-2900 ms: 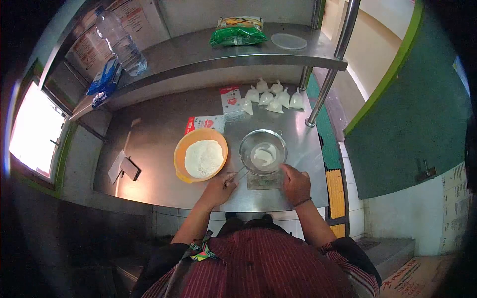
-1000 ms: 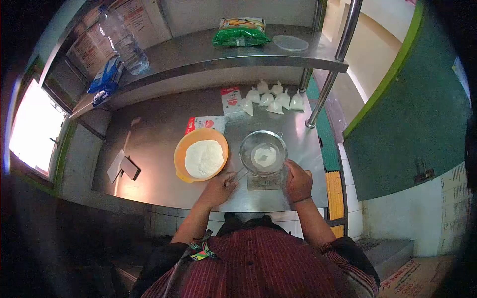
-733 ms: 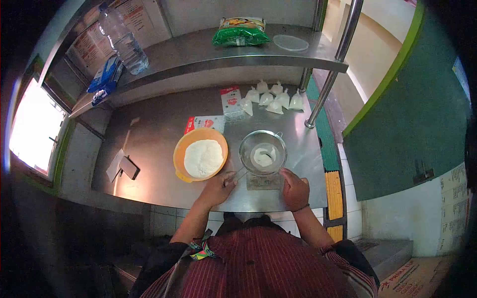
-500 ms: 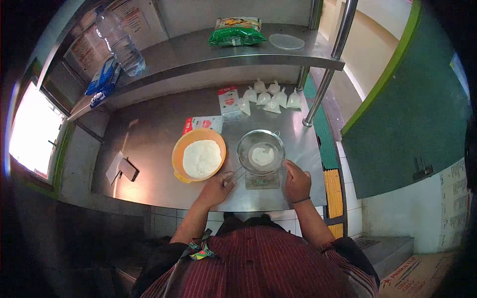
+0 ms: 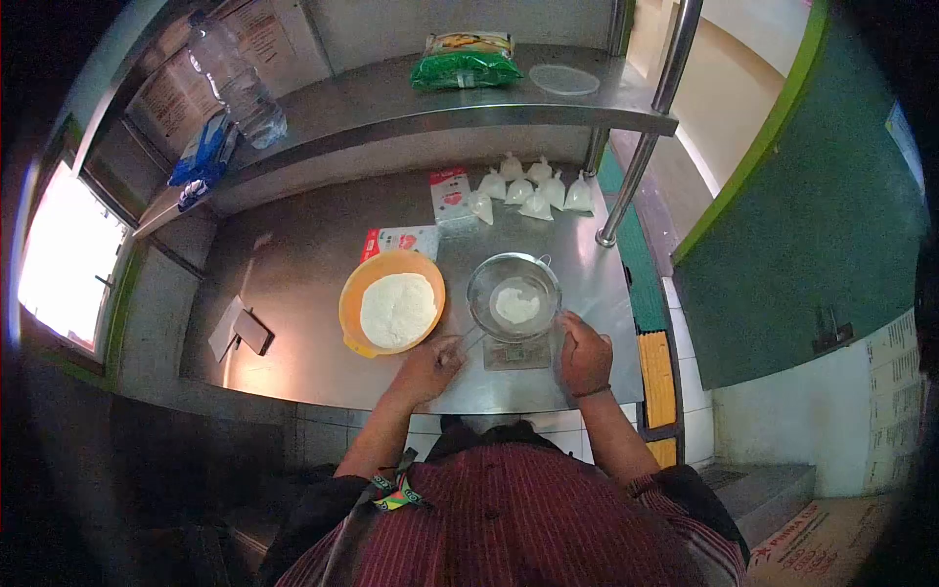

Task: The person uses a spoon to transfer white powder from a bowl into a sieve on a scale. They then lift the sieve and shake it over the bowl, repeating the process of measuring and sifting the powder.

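A round wire-mesh sieve [image 5: 483, 284], with white powder [image 5: 516, 302] showing in its middle, is over the back part of a small flat scale [image 5: 518, 355]. Its thin handle runs down to my left hand [image 5: 430, 370], whose fingers are closed round the end. At the sieve's lower right rim is my right hand [image 5: 586, 359], fingers curled and fingertips against the edge. Whether a vessel sits beneath the mesh is hard to make out. Left of the sieve stands an orange bowl [image 5: 438, 303] heaped with white flour [image 5: 397, 310].
Several tied bags of white powder [image 5: 536, 203] stand at the back right beside red-and-white packs [image 5: 451, 196]. A phone [image 5: 254, 333] on a stand is at the left. Overhead, a metal shelf [image 5: 372, 108] carries a green pack [image 5: 466, 63], a lid [image 5: 564, 80] and a bottle [image 5: 235, 83].
My left hand has shifted slightly and its fingers look more tightly closed on the sieve handle. The sieve has moved very little, and the right hand stays at its rim.
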`<state>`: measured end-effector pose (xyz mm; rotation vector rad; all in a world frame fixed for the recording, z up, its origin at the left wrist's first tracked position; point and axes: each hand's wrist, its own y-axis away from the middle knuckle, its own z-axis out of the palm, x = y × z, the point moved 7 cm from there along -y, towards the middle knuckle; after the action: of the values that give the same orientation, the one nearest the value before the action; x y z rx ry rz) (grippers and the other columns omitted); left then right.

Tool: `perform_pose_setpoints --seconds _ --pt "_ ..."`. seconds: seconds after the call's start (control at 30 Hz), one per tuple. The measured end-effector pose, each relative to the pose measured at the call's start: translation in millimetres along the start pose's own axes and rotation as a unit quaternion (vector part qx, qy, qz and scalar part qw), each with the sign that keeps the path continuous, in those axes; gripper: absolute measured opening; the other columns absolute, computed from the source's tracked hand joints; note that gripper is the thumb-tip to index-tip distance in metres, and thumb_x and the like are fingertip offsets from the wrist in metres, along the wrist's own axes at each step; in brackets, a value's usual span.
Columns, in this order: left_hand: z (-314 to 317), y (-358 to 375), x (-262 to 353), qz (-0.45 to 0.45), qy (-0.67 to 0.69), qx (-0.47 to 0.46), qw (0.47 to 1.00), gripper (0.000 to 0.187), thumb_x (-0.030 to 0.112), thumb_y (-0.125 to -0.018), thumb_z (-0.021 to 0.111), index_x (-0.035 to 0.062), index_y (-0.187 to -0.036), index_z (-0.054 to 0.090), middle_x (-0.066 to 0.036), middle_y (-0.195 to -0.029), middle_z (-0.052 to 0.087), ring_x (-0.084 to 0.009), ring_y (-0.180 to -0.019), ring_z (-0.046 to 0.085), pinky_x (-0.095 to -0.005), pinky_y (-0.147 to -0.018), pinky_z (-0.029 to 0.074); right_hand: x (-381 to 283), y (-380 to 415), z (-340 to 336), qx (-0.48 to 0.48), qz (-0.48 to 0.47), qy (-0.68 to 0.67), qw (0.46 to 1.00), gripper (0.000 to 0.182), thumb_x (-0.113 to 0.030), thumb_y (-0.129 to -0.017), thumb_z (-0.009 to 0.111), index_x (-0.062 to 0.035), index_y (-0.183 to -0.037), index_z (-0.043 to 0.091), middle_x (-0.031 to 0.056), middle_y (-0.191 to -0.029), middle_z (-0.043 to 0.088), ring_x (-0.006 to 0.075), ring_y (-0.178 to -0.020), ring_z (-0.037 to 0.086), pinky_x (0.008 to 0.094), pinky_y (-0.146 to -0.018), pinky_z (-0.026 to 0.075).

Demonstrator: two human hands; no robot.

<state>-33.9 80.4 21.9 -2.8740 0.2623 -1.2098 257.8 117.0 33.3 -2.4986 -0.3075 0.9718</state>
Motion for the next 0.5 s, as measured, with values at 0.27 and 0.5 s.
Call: perform_pose_setpoints --seconds 0.27,0.5 --pt "0.3 2.4 -3.6 -0.047 0.014 -0.044 0.998 0.046 0.027 -0.093 0.07 0.0028 -0.132 0.064 -0.019 -0.092 0.07 -0.0286 -0.08 0.067 -0.0411 -0.075 0.053 8.4 1.9 17.0 -0.04 0.016 -0.062 0.997 0.022 -0.01 -0.095 0.056 -0.0121 -0.108 0.074 0.0104 -0.117 0.074 0.0266 -0.104 0.072 0.0412 -0.08 0.051" --pt "3.4 3.7 -6.8 -0.037 0.006 -0.039 0.999 0.047 0.027 -0.093 0.07 0.0047 -0.135 0.063 -0.018 -0.088 0.069 -0.0287 -0.078 0.067 -0.0409 -0.074 0.052 -1.0 -14.3 15.0 0.001 -0.002 -0.109 0.994 0.019 -0.004 -0.093 0.056 -0.0082 -0.103 0.072 0.0134 -0.116 0.074 0.032 -0.104 0.072 0.0447 -0.086 0.055"
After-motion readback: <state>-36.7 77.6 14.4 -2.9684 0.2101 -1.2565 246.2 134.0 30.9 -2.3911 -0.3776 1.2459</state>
